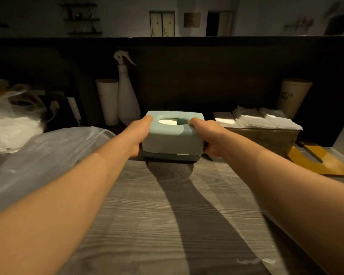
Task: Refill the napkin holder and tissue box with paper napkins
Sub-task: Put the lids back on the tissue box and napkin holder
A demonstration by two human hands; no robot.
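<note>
**Both hands clasp the green tissue box at the back of the counter**

The left hand (137,133) grips the left side of the pale green tissue box (173,139), its thumb lying on the top edge beside the oval opening and its fingers wrapped around the side, out of sight; the right hand (211,135) grips the opposite side in the same way, thumb on the top rim, fingers curled under and round the wall. The box sits between the two hands on the grey wood-grain counter (167,215), close to the dark back panel; through its opening a white sheet and some of the green interior show; a darker base band runs along its lower edge.

Just beyond the right hand, a stack of white paper napkins (256,120) lies on top of a brown cardboard box (266,137), the sheets fanned and slightly untidy; behind that stack stands a tan paper cup (292,96) with dark lettering too blurred to read; to the right of the right forearm a yellow board (322,161) lies flat on the counter.

Beyond the left hand stand a white spray bottle (127,96) and, touching or just beside it, a white cylinder (107,100); left of the left forearm a clear plastic bag (48,155) spreads over the counter, and farther left a white bag (12,126) holds bunched white material.
</note>
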